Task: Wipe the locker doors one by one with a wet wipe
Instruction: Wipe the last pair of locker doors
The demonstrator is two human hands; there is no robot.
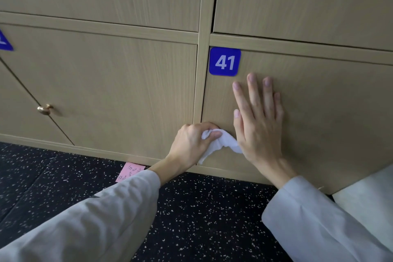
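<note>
Pale wood-grain doors fill the upper part of the frame, and I am working on the bottom-row door (319, 112) at centre right, the one with the blue number plate (225, 61) reading 41 in its upper left corner. My left hand (191, 144) sits just below centre, fingers and thumb curled round a bunched white wet wipe (221, 144), which I press against the lower left corner of that door, close to the narrow gap beside the upright frame strip (202, 66). A loose tail of the wipe hangs down towards the door's bottom edge. My right hand (261, 119) lies flat on the door just to the right of the wipe, fingers straight and slightly spread, holding nothing; I judge it is there to steady the door so it does not rattle or swing while I rub. Part of the wipe disappears behind the heel of that palm. Starting at the corner by the edge suggests this door has most of its face left to wipe. At far left a neighbouring door (32, 112) stands ajar with a small brass knob (44, 109). Low in the frame, a pink sticky note (129, 171) lies on the dark speckled floor (202, 219) at the foot of the lockers, partly hidden by my grey left sleeve (95, 219).
</note>
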